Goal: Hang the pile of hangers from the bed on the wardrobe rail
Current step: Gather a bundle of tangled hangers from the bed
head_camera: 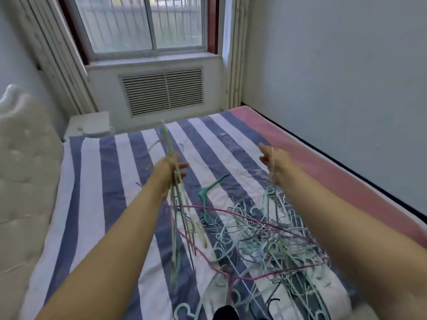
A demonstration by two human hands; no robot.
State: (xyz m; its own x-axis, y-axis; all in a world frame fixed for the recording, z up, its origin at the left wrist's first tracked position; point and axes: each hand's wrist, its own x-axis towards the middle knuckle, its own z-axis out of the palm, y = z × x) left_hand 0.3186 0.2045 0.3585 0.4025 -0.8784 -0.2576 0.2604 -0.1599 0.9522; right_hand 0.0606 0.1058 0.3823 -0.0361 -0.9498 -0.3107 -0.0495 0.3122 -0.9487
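Left hand [172, 167] grips a bunch of hangers [176, 218] above the bed [111, 181]. Right hand [275, 161] pinches one thin hanger [272, 166] over the pile [265, 241].

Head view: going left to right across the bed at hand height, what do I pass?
Padded headboard → left hand gripping a bunch of hangers → lone teal hanger → right hand → pink mattress edge → wall.
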